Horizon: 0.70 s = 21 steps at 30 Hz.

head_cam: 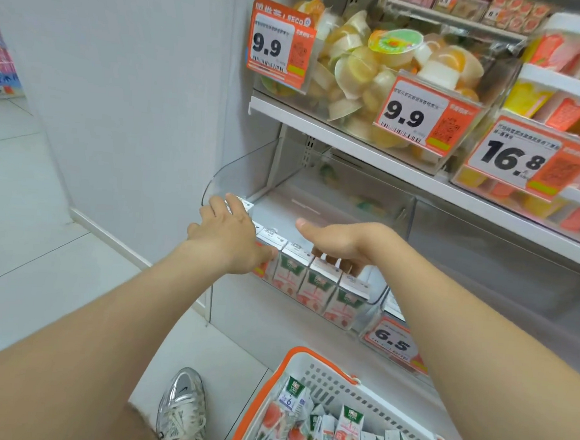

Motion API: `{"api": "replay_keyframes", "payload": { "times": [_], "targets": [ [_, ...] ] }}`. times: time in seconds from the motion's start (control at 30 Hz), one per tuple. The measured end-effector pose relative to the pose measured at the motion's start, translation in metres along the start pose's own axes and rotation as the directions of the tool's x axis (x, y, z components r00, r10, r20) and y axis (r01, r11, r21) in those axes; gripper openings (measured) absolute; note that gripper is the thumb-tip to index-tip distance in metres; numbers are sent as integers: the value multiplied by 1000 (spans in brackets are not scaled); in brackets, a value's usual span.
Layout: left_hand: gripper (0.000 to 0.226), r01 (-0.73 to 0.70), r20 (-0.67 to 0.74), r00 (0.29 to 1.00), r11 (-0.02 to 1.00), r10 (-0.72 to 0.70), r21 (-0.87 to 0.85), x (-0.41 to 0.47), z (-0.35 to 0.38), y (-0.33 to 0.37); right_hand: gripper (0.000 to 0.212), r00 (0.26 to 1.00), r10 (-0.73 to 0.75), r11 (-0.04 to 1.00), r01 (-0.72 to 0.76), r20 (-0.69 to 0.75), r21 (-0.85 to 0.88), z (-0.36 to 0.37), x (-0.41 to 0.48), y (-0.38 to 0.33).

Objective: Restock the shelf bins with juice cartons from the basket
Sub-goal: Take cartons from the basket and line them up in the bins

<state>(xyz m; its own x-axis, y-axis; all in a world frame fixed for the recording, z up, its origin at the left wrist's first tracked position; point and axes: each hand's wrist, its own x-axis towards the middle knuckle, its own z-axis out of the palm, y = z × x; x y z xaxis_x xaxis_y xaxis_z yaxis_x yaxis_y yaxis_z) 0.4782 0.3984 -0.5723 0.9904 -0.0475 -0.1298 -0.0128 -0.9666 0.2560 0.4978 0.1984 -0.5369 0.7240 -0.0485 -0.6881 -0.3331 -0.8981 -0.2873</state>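
A row of several small juice cartons [315,283] with green and peach labels stands along the front of a clear shelf bin [376,296] on the lower shelf. My left hand [227,236] lies flat on the left end of the row, fingers spread and pointing into the bin. My right hand [340,240] cups the row from behind, its fingers curled down over the carton tops. Below, a white basket [335,381] with an orange rim holds several more juice cartons [348,426] lying jumbled.
Above the bin, a shelf [355,145] carries clear bins of jelly cups with orange 9.9 and 16.8 price tags. A 6.5 price tag [391,342] hangs right of the bin. A white wall stands at left. My silver shoe [182,408] is on the tiled floor.
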Motion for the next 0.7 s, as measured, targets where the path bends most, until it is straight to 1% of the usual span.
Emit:
{"api": "replay_keyframes", "payload": {
  "times": [0.03,0.07,0.13,0.17,0.2,0.27,0.3,0.37,0.43,0.5,0.57,0.6,0.7],
  "targets": [
    [133,10,-11,1000,1000,-10,-5,0,-1,-1,92,993,-67,997,63,-102,-41,5,4,-6],
    [136,28,-29,999,1000,-29,-10,0,-1,-2,84,966,-159,987,151,-206,-57,11,10,-13],
    [146,79,-63,995,997,-81,-23,1,-2,-4,56,867,-331,940,336,-372,-55,20,22,-30],
    [154,106,-66,992,993,-109,-43,4,-1,-6,43,825,-374,919,390,-423,-53,23,28,-39],
    [164,139,-55,988,987,-143,-77,8,1,-10,36,799,-390,908,417,-457,-45,26,32,-49],
    [181,185,2,982,972,-186,-148,14,0,-17,35,789,-390,899,438,-474,-9,30,42,-67],
    [180,191,43,982,962,-186,-196,18,1,-22,36,791,-391,889,457,-471,28,30,49,-76],
    [164,162,118,984,934,-131,-319,26,5,-30,39,813,-368,875,467,-452,126,30,65,-90],
    [157,135,137,987,897,-84,-421,30,10,-34,42,846,-343,878,443,-407,180,28,77,-99],
    [150,144,137,987,860,-87,-489,30,13,-36,44,864,-348,887,429,-365,171,25,85,-104],
    [132,149,135,987,842,-92,-518,30,14,-35,45,859,-360,883,440,-364,165,20,92,-108],
    [128,151,136,986,835,-93,-529,29,15,-35,45,855,-365,875,450,-368,178,18,95,-110],
    [133,159,132,986,809,-102,-566,31,16,-35,33,851,-378,865,466,-365,189,14,100,-113]
  ]
}}
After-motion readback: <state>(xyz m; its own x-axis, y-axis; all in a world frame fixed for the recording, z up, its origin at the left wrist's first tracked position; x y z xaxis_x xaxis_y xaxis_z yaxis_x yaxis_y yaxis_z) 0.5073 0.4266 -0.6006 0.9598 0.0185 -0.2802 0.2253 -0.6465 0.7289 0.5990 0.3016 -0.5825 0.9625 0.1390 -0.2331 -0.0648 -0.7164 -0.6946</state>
